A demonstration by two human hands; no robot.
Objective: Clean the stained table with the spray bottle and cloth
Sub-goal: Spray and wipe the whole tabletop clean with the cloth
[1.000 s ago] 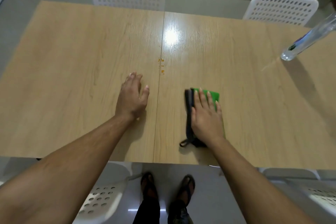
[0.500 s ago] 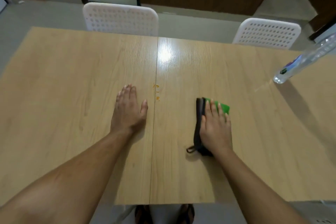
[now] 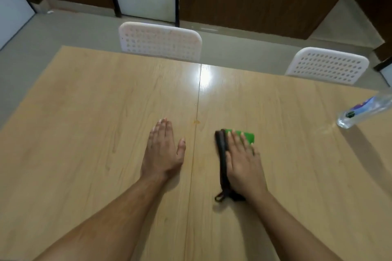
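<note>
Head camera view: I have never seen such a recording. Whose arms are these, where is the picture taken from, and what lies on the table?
There is no machine here. A camera worn on a person's head looks forward and down, so the two bare arms are the wearer's own. The left hand rests flat and empty on the light wooden table. The right hand presses flat on a folded green and black cloth. Small orange stains sit by the table's centre seam, beyond the hands. A clear plastic bottle with a blue label stands at the right edge; its top is out of frame. Two white perforated chairs stand behind the table.
</note>
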